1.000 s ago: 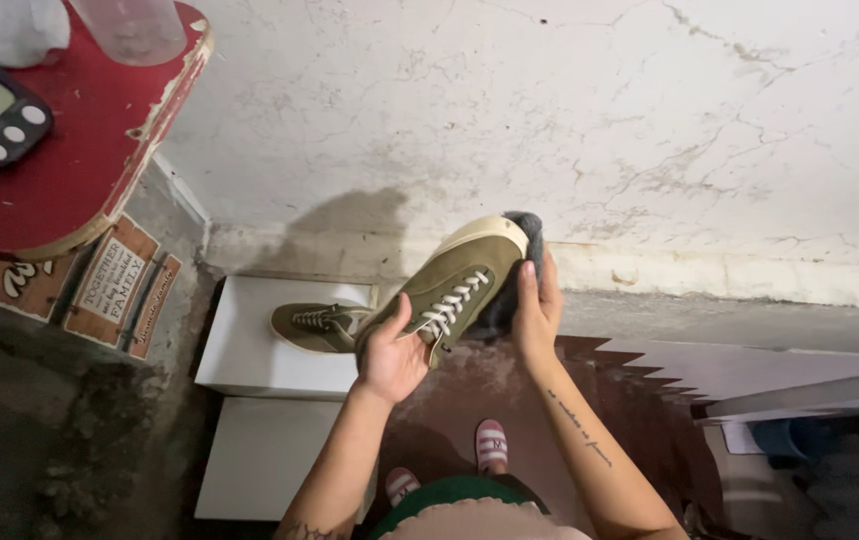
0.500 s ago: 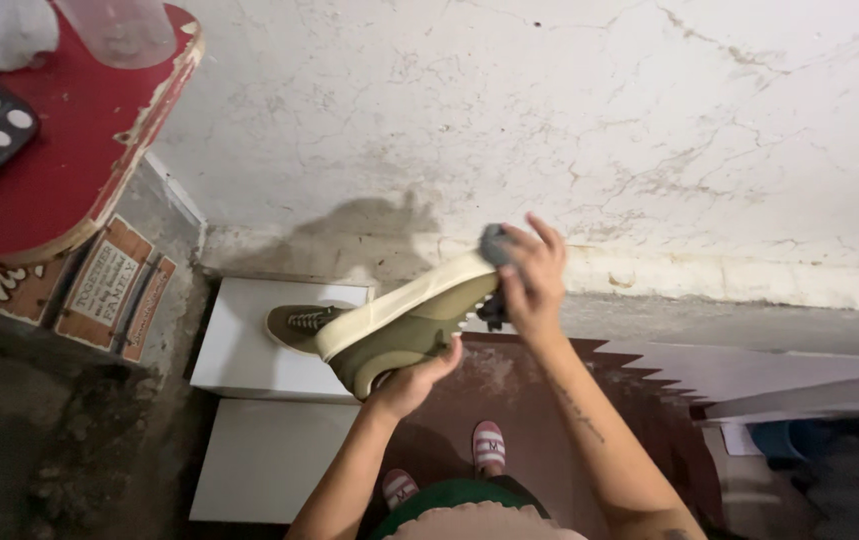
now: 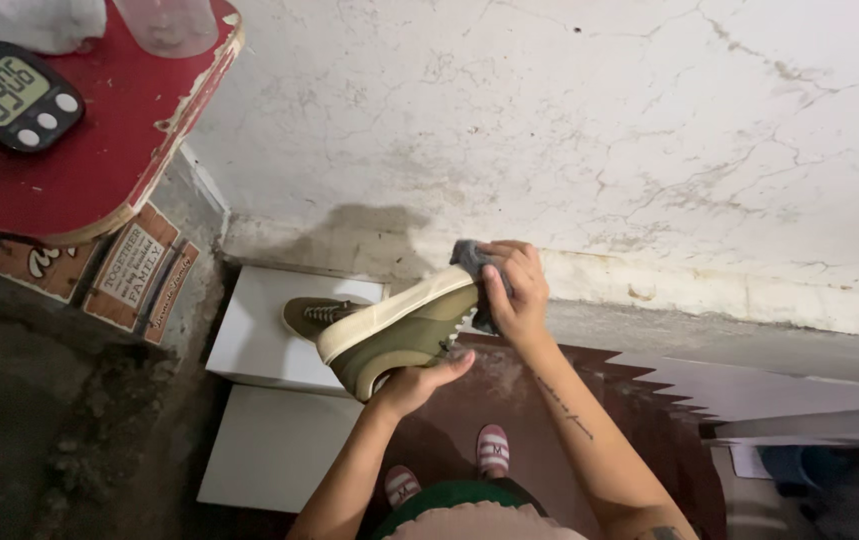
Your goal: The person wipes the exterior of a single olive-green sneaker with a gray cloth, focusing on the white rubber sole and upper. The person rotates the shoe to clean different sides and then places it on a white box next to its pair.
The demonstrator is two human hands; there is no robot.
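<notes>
My left hand grips an olive-green sneaker from below, tilted on its side so the cream sole rim faces up. My right hand is closed on a grey cloth and presses it against the toe end of that sneaker. A second olive sneaker with white laces lies behind it on a white box.
A red table at top left carries a black digital timer, a clear cup and a white cloth. Wooden signs lean below it. A second white box sits nearer me. Cracked white wall ahead; my sandalled feet below.
A second ago the sneaker showed its laces; my left hand has since turned it sole-rim up. My right hand with the cloth has moved onto the toe end and curled down.
</notes>
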